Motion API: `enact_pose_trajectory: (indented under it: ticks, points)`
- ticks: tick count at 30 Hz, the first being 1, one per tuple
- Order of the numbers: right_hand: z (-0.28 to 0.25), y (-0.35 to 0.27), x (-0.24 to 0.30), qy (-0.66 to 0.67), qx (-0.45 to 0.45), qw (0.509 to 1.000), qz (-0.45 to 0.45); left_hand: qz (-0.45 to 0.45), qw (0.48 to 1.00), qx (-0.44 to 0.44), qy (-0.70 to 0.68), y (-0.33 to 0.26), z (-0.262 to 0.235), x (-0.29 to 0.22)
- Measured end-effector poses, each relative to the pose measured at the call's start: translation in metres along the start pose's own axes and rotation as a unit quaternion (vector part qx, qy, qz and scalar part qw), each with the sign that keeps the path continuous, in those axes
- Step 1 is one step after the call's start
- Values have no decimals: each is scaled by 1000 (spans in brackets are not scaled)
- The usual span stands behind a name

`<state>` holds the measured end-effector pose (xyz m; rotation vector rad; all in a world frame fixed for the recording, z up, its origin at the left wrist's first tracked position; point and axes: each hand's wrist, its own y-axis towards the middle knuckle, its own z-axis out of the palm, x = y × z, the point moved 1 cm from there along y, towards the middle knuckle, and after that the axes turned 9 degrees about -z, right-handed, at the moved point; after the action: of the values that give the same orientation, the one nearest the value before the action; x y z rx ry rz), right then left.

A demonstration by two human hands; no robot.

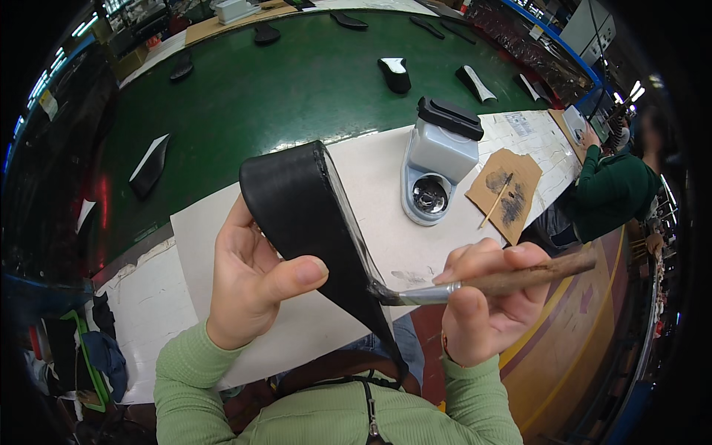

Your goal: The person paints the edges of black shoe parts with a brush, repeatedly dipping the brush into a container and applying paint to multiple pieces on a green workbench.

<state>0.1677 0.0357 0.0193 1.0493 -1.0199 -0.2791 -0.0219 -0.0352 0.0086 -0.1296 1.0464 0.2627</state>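
My left hand [256,278] grips a black wedge shoe sole [308,215] by its side, thumb across the near face and fingers behind. The thick end points up and away, and the thin end tapers down toward my lap. Between the fingers and thumb of my right hand [489,304] is a paintbrush [530,277] with a worn wooden handle and a metal ferrule. Its dark, wet-looking bristles touch the sole's right edge, partway down. A pale strip with dark smears runs along that edge above the bristles.
Beyond my hands stands a white-grey dispenser [445,152] with a black lid and round cup. Right of it, a stained cardboard piece [506,189] carries a thin stick [495,202]. Several soles, one a black-and-white sole [394,76], lie on the green conveyor belt [297,89]. A co-worker [615,193] sits at right.
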Motion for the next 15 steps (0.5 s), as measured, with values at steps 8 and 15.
enact_pose_trajectory:
  ticks: [8, 15]
  points:
    - [-5, 0, 6, 49, -18, 998, 37, -20, 1000, 0, -15, 0, -2, -3]
    - [-3, 11, -22, 17, -94, 995, -30, -80, 995, 46, -47, -3, 4, 2]
